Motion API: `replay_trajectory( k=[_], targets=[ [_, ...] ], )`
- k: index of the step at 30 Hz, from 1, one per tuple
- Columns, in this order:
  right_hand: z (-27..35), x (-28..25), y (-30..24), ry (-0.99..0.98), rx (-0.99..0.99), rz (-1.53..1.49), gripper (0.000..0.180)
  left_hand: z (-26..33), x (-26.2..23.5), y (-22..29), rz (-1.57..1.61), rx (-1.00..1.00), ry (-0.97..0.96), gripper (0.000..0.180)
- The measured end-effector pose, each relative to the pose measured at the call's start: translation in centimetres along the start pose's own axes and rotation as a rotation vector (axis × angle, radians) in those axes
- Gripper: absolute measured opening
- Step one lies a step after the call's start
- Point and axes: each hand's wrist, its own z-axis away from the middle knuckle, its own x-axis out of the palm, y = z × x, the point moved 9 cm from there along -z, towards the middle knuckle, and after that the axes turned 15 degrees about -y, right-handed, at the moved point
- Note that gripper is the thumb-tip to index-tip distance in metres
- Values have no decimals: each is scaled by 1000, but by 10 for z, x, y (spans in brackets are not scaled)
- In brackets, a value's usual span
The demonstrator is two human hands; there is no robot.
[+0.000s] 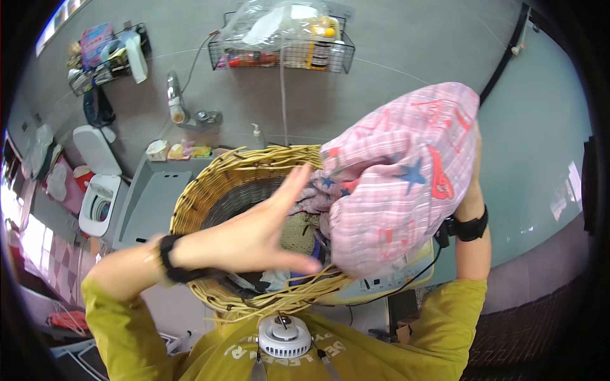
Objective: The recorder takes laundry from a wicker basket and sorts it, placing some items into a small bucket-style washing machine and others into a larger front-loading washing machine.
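Yellow sleeves rise from the lower edge of the frame, a small round white device clipped to the chest between them. Largest in view is the pink plaid garment (397, 181), printed with blue stars and red shapes, bunched in a soft heap at centre right and hanging over the right rim of the woven wicker basket (210, 193). The basket, tipped toward the camera at centre frame, shows more crumpled cloth in its dark interior. The right hand (471, 190) is mostly hidden behind the garment; only wrist and black band show, and it appears to carry the bundle from beneath, though its fingers cannot be seen. The left hand (254, 232), also banded in black, is spread wide and flat over the basket's mouth, holding nothing, fingertips near the fabric's edge.

The garment looks light, limp and easily creased, likely to sag and slip unless gathered by a thick fold rather than a loose corner.

Behind, a grey washing machine (155, 200) sits left of centre, a white toilet (96, 190) at the left edge, a wire shelf (283, 54) of bottles at upper centre.
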Motion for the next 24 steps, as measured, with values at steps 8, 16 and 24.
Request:
replay_trajectory(
  k=[8, 16, 24],
  targets=[
    [-14, 68, 69, -274, 272, 204, 34, -56, -14, -51, 700, 92, 299, 45],
    [34, 126, 49, -566, 182, 792, 60, -28, -19, -45, 716, 159, 345, 57],
    [47, 148, -63, -721, -116, 375, 50, 0, -27, -79, 507, -70, 183, 49]
  ],
)
